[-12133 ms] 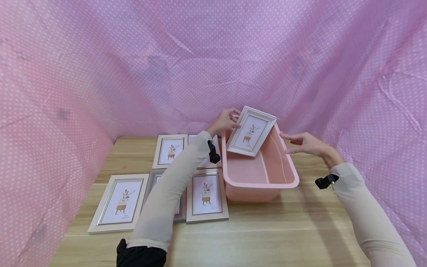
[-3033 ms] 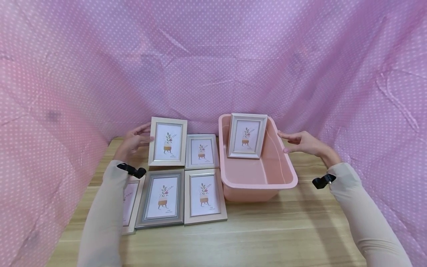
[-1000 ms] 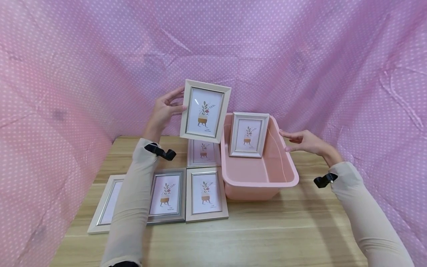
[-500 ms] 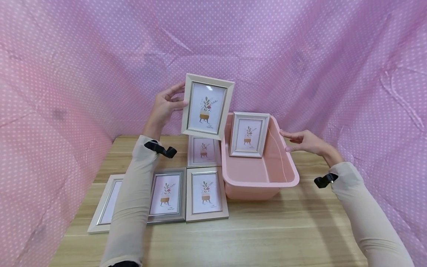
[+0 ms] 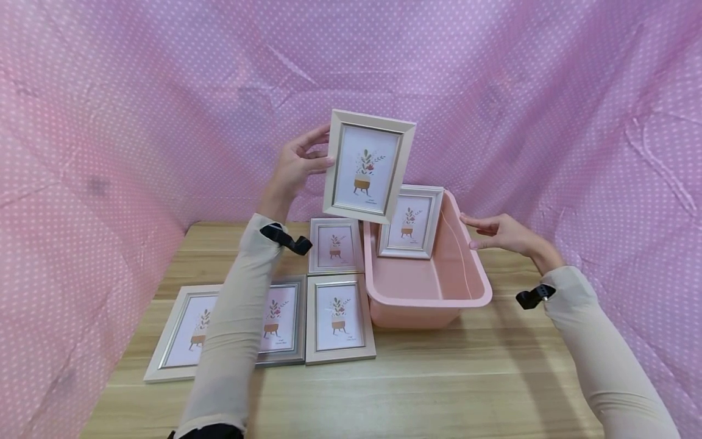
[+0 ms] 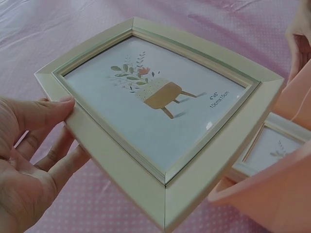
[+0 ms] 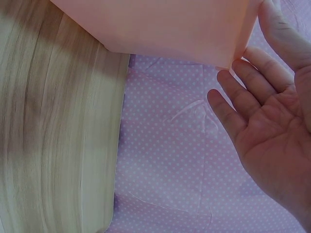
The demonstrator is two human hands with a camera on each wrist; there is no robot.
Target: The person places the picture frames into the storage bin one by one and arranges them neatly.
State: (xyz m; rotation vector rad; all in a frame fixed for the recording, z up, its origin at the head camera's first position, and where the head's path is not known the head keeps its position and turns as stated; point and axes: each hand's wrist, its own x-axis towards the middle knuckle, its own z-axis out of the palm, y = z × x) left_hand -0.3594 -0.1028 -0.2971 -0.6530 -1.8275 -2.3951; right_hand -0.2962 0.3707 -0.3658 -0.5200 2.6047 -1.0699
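My left hand (image 5: pixel 296 161) pinches the left edge of a cream picture frame (image 5: pixel 367 167), thumb on its face and fingers behind, as the left wrist view shows. That frame is upright in the air, above the back left corner of a pink plastic tub (image 5: pixel 428 303). Inside the tub a white picture frame (image 5: pixel 410 224) leans against the back wall, its upper left part hidden by the held frame. My right hand (image 5: pixel 504 233) touches the tub's right rim with its fingertips, the fingers fairly straight; the right wrist view shows this hand (image 7: pixel 277 126) palm-up beside the tub wall.
Left of the tub lie more picture frames: a light one (image 5: pixel 336 246) at the back, a cream one (image 5: pixel 340 318) in front, a grey one (image 5: pixel 281 320), and a pale one (image 5: pixel 183 332) partly under my left sleeve. Pink dotted cloth (image 5: pixel 351 61) surrounds the wooden table (image 5: pixel 417 384).
Earlier, the left hand released the white frame inside the tub, then lifted the cream frame from the back row. In the last second it has moved right and up. My right hand stays put.
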